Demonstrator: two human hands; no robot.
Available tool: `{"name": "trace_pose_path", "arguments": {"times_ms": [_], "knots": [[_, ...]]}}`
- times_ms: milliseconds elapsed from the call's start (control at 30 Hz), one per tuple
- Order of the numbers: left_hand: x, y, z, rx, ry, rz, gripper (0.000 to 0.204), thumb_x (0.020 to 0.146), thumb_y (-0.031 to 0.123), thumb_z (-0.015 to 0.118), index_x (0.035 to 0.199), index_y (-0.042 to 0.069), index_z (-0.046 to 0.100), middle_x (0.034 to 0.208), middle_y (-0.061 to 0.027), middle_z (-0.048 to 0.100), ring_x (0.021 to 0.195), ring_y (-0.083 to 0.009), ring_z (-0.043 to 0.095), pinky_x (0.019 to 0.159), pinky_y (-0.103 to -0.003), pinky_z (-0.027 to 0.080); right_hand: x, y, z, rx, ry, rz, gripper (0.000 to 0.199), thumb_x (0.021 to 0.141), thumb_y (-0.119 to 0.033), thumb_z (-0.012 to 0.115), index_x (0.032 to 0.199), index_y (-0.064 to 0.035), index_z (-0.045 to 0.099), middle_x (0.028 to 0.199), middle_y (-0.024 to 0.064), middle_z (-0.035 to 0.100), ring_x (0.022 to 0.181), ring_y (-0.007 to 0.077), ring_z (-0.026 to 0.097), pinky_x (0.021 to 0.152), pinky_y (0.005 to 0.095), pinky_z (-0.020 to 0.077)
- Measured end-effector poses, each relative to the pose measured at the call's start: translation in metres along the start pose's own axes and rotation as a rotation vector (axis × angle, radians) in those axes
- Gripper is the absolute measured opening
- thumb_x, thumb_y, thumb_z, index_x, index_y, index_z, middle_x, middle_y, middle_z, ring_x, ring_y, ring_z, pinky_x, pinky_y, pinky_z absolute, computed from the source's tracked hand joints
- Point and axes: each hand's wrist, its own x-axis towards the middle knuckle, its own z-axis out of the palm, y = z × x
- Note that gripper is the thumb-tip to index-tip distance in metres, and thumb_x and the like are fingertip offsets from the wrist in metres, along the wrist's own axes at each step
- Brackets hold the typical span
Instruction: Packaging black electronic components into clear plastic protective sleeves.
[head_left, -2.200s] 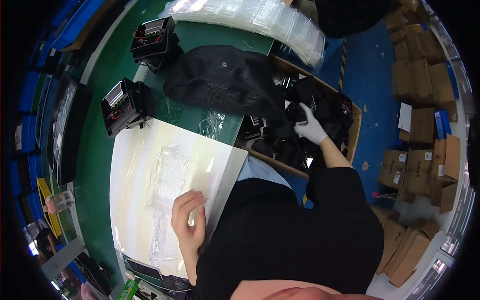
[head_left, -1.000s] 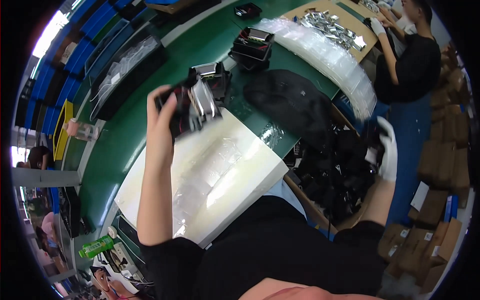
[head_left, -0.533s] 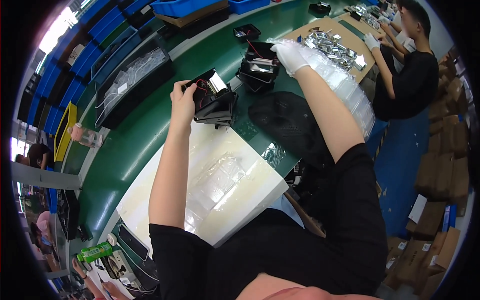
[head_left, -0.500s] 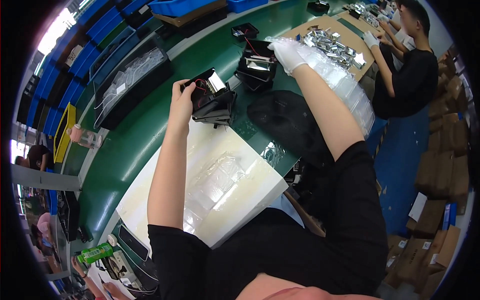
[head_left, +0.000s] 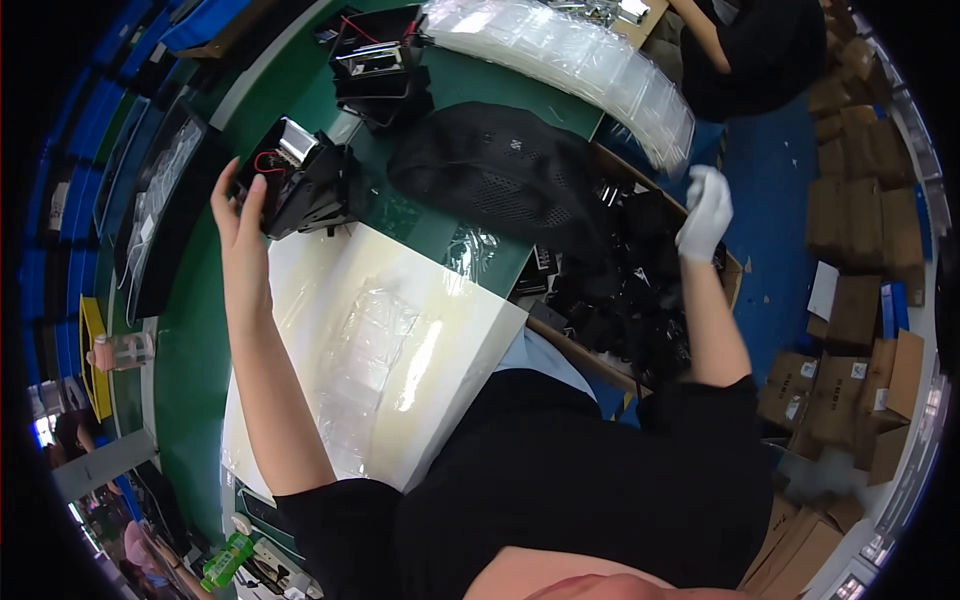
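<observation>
My bare left hand (head_left: 243, 215) grips the left edge of a black plastic housing (head_left: 265, 190), thumb and fingers around it. The housing tops a stack and carries a silver metal part (head_left: 298, 140) and a red wire. My right hand (head_left: 706, 212), in a white glove, is off to the right beside an open carton (head_left: 736, 285) of black parts. Its fingers are curled, and whatever may be inside them is hidden. A second stack of black housings (head_left: 380, 70) stands farther back, with red wires and a silver part.
A black mesh fabric item (head_left: 490, 165) lies between the stacks and the carton. Behind it stretches a row of clear plastic sleeves (head_left: 590, 60). Clear film (head_left: 365, 360) rests on a white board (head_left: 440, 300). A co-worker (head_left: 750, 50) sits far right; brown cartons (head_left: 850, 215) line the right side.
My right hand has left the far housing stack and swung right and nearer, beside the carton. The view has shifted; my left hand stays at the near stack.
</observation>
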Motion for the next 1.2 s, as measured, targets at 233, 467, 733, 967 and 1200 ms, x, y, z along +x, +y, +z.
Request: {"name": "trace_pose_path", "arguments": {"times_ms": [233,467,733,967,1200], "knots": [[-0.044,0.018,0.037,0.225,0.47,0.546,0.049,0.091,0.021,0.062,0.132,0.005,0.039,0.13,-0.0159,0.043,0.12,-0.0273,0.044,0.103,-0.036,0.035,-0.127,0.14,0.04,-0.548,-0.574,-0.113,0.04,0.081,-0.022,0.064,0.116,-0.0027,0.064,0.109,0.0151,0.068,0.096,0.0293,0.064,0.085,0.0371,0.0508],[-0.137,0.011,0.043,0.328,0.11,0.938,0.052,0.076,0.014,0.065,0.12,0.01,0.037,0.116,-0.0136,0.044,0.11,-0.0307,0.047,0.097,-0.041,0.04,-0.13,0.153,0.107,-0.507,-0.479,-0.088,0.052,0.09,-0.028,0.06,0.135,-0.0038,0.052,0.132,0.0171,0.057,0.114,0.0309,0.059,0.099,0.0401,0.0474],[-0.192,0.003,0.022,0.411,0.253,0.655,0.046,0.073,0.01,0.066,0.113,0.013,0.044,0.108,-0.0099,0.046,0.102,-0.0304,0.047,0.09,-0.042,0.043,-0.169,0.276,0.071,-0.42,-0.544,0.186,0.055,0.086,-0.028,0.062,0.136,-0.0051,0.052,0.13,0.0172,0.058,0.113,0.0329,0.06,0.098,0.0398,0.0483],[-0.168,0.106,0.041,0.284,-0.356,0.908,0.008,0.077,0.009,0.071,0.082,0.015,0.07,0.093,0.0011,0.064,0.091,-0.0217,0.061,0.088,-0.044,0.048,-0.189,0.382,0.071,-0.432,-0.815,0.26,0.063,0.076,-0.026,0.07,0.134,-0.0074,0.054,0.124,0.0164,0.062,0.111,0.037,0.061,0.094,0.0387,0.0506],[-0.194,0.149,0.039,0.252,-0.212,0.623,0.015,0.077,0.008,0.068,0.087,0.02,0.071,0.087,0.0027,0.067,0.087,-0.0174,0.059,0.087,-0.04,0.047,-0.181,0.309,0.106,-1.046,-0.973,0.284,0.067,0.079,-0.021,0.07,0.14,-0.0052,0.046,0.129,0.0215,0.058,0.112,0.0368,0.06,0.093,0.0364,0.051]]}}
